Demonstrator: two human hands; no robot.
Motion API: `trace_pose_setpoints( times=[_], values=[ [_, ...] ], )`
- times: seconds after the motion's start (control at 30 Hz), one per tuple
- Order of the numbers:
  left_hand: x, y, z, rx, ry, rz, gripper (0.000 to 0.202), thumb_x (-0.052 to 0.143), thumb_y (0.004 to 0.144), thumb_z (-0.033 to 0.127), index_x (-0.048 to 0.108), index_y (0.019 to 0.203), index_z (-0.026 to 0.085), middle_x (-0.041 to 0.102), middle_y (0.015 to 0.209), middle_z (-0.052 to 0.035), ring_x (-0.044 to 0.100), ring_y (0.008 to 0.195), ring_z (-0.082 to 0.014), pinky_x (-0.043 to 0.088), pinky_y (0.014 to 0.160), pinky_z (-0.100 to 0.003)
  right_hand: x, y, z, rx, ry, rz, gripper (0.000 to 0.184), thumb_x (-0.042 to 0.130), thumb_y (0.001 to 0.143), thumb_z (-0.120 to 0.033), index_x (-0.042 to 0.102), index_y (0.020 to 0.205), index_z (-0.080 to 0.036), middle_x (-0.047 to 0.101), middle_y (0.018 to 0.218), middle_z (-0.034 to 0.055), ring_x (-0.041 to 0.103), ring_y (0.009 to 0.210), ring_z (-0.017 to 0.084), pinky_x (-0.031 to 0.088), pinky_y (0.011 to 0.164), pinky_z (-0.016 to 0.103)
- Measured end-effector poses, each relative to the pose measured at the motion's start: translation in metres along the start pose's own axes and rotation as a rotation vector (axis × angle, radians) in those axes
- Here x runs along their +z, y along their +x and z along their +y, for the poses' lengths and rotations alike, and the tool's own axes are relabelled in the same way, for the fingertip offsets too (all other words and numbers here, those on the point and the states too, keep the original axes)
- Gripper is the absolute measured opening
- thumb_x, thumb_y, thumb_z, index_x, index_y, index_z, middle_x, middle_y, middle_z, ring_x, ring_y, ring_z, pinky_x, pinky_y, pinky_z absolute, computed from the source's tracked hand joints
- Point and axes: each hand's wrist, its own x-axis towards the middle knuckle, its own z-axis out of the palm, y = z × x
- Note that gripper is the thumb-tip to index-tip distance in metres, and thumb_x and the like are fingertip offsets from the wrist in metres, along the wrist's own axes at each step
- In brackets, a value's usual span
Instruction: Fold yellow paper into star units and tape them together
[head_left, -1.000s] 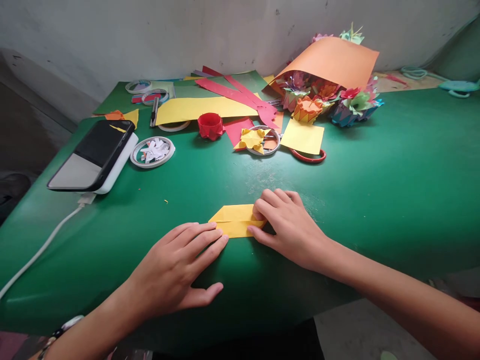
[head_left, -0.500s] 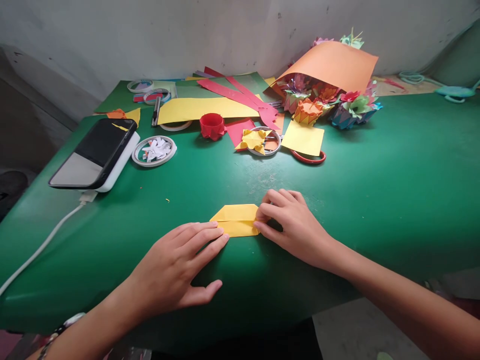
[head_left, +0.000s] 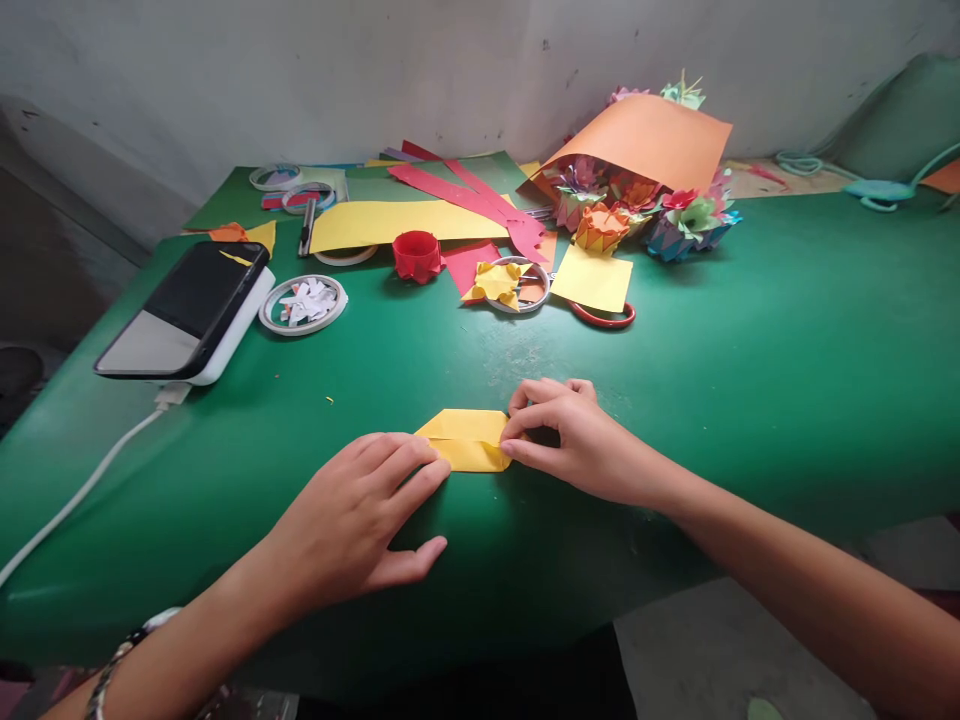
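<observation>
A folded piece of yellow paper point(head_left: 466, 428) lies on the green table, with angled corners and a crease running along its length. My left hand point(head_left: 367, 510) rests its fingertips on the paper's left end, fingers stretched out and thumb held apart. At the right end, my right hand point(head_left: 570, 440) pinches the paper's edge between thumb and forefinger. The lower flap is slightly lifted near that pinch. The paper's far right tip is hidden by my right fingers.
Behind the paper are a red paper ring point(head_left: 417, 257), a tape roll with white scraps point(head_left: 304, 304), red-handled scissors point(head_left: 604, 318) under a yellow square point(head_left: 594, 277), and paper flowers point(head_left: 690, 225). A phone point(head_left: 187, 305) on a white block stands left, with a cable point(head_left: 97, 470).
My right thumb and forefinger have shifted slightly left along the paper's right end, and the lower flap there has lifted. The left hand stays on the left end. The view has shifted slightly.
</observation>
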Motion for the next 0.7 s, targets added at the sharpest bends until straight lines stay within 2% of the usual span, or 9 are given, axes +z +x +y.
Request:
trace_pose_setpoints(
  times=[0.17, 0.27, 0.37, 0.43, 0.5, 0.57, 0.6, 0.63, 0.7],
  values=[
    [0.002, 0.007, 0.003, -0.005, 0.066, -0.009, 0.031, 0.046, 0.076, 0.035, 0.053, 0.097, 0.013, 0.059, 0.086, -0.0087, 0.055, 0.078, -0.0226, 0.045, 0.068, -0.035, 0.001, 0.000, -0.001, -0.001, -0.021, -0.011, 0.014, 0.059, 0.074, -0.028, 0.063, 0.065, -0.019, 0.053, 0.078, -0.0011, 0.049, 0.079, 0.013, 0.019, 0.071, 0.033],
    [0.005, 0.013, 0.008, -0.037, 0.101, 0.069, 0.037, 0.046, 0.079, 0.038, 0.049, 0.106, 0.013, 0.058, 0.091, -0.0097, 0.054, 0.079, -0.0219, 0.043, 0.067, -0.033, 0.000, 0.000, 0.000, -0.037, 0.008, -0.025, 0.014, 0.054, 0.078, -0.025, 0.061, 0.068, -0.019, 0.054, 0.079, -0.0010, 0.050, 0.078, 0.013, 0.021, 0.071, 0.033],
    [0.005, 0.021, 0.011, -0.096, 0.108, 0.138, 0.040, 0.048, 0.080, 0.038, 0.045, 0.114, 0.016, 0.054, 0.101, -0.0105, 0.051, 0.090, -0.0227, 0.042, 0.077, -0.035, -0.002, 0.000, -0.001, -0.033, 0.086, -0.001, 0.016, 0.049, 0.081, -0.025, 0.059, 0.070, -0.018, 0.055, 0.075, -0.0014, 0.049, 0.073, 0.012, 0.025, 0.071, 0.032],
    [0.002, 0.029, 0.008, -0.184, 0.048, 0.169, 0.046, 0.051, 0.078, 0.040, 0.042, 0.118, 0.018, 0.048, 0.112, -0.0115, 0.046, 0.103, -0.0251, 0.039, 0.085, -0.038, -0.004, 0.001, -0.002, -0.031, 0.191, 0.049, 0.016, 0.047, 0.082, -0.024, 0.056, 0.070, -0.017, 0.054, 0.070, -0.0018, 0.048, 0.066, 0.010, 0.030, 0.067, 0.029],
    [-0.003, 0.036, 0.001, -0.387, -0.093, 0.272, 0.053, 0.056, 0.073, 0.045, 0.041, 0.117, 0.019, 0.044, 0.115, -0.0114, 0.043, 0.107, -0.0259, 0.039, 0.086, -0.038, -0.005, 0.002, -0.005, -0.052, 0.294, 0.161, 0.015, 0.047, 0.082, -0.023, 0.053, 0.070, -0.016, 0.053, 0.067, -0.0018, 0.046, 0.060, 0.008, 0.033, 0.060, 0.024],
    [-0.009, 0.045, -0.008, -0.618, -0.335, 0.410, 0.054, 0.056, 0.069, 0.052, 0.044, 0.108, 0.017, 0.048, 0.104, -0.0089, 0.050, 0.093, -0.0222, 0.045, 0.075, -0.034, -0.006, 0.006, -0.007, -0.104, 0.324, 0.345, 0.014, 0.048, 0.081, -0.022, 0.052, 0.069, -0.016, 0.051, 0.065, -0.0017, 0.043, 0.057, 0.008, 0.034, 0.054, 0.022],
    [-0.011, 0.049, -0.012, -0.702, -0.486, 0.413, 0.049, 0.053, 0.070, 0.053, 0.046, 0.102, 0.017, 0.052, 0.094, -0.0063, 0.053, 0.083, -0.0191, 0.046, 0.068, -0.031, -0.008, 0.009, -0.008, -0.142, 0.299, 0.450, 0.013, 0.049, 0.080, -0.021, 0.052, 0.068, -0.016, 0.051, 0.064, -0.0017, 0.041, 0.056, 0.008, 0.034, 0.053, 0.022],
    [-0.012, 0.054, -0.016, -0.734, -0.644, 0.352, 0.044, 0.050, 0.072, 0.054, 0.048, 0.094, 0.016, 0.054, 0.083, -0.0037, 0.054, 0.073, -0.0166, 0.045, 0.063, -0.028, -0.009, 0.013, -0.008, -0.191, 0.257, 0.546, 0.012, 0.050, 0.079, -0.019, 0.052, 0.067, -0.016, 0.050, 0.064, -0.0016, 0.040, 0.056, 0.008, 0.034, 0.053, 0.022],
    [-0.014, 0.066, -0.023, -0.680, -0.849, 0.203, 0.035, 0.045, 0.075, 0.051, 0.051, 0.076, 0.016, 0.053, 0.067, -0.0005, 0.051, 0.061, -0.0131, 0.042, 0.056, -0.025, -0.013, 0.023, -0.009, -0.303, 0.147, 0.658, 0.012, 0.052, 0.077, -0.016, 0.051, 0.065, -0.017, 0.050, 0.064, -0.0009, 0.041, 0.059, 0.009, 0.035, 0.056, 0.023]
  ],
)
